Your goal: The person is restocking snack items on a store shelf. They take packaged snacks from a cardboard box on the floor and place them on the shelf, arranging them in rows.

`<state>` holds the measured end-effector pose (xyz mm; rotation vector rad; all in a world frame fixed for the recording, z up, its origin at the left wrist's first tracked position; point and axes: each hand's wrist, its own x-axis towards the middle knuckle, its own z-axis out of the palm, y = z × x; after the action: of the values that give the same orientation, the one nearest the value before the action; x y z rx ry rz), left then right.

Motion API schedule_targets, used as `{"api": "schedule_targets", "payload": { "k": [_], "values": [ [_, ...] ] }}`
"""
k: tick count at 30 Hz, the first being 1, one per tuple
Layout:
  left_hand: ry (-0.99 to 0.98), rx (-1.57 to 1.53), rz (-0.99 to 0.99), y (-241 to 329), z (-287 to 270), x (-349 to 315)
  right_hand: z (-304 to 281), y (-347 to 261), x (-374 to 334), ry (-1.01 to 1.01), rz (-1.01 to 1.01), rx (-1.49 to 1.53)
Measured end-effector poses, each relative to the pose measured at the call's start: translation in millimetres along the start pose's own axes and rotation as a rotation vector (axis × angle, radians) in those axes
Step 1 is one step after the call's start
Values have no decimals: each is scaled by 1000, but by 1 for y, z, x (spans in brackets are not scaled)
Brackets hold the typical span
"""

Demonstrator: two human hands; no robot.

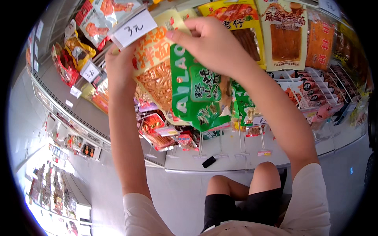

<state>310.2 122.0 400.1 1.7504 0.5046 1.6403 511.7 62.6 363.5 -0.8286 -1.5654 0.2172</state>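
A cream snack packet (155,80) with orange lettering and a clear window of reddish-brown strips hangs in front of me. My right hand (210,45) pinches its top right edge between thumb and fingers. By its upper left edge is my left hand (120,69), whose fingertips are hidden behind a white handwritten price card (136,29). Below my right wrist, a green snack packet (197,94) with white lettering overlaps the cream one.
To the right hang a yellow packet (246,37), a cream packet with a brown block (285,39) and an orange packet (321,41). Lower down, red packets (151,128) hang on hooks. A small black object (209,161) lies on the bottom shelf (232,159).
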Motion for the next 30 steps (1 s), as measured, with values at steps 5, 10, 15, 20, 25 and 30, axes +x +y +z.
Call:
{"api": "schedule_targets", "payload": {
  "k": [5, 10, 15, 20, 25, 30],
  "values": [
    [25, 169, 10, -1, -3, 16, -6, -5, 5, -7, 49, 40],
    [-16, 41, -17, 1, 5, 10, -3, -4, 6, -28, 90, 233],
    [-143, 11, -51, 4, -1, 10, -7, -9, 9, -47, 92, 146],
    [-164, 91, -79, 0, -5, 9, -5, -16, 2, -53, 148, 134],
    [-189, -62, -211, -4, -9, 11, -2, -9, 8, -36, 161, 74],
    [16, 57, -134, -21, 13, 2, -7, 12, 18, -3, 173, -47]
  ]
}}
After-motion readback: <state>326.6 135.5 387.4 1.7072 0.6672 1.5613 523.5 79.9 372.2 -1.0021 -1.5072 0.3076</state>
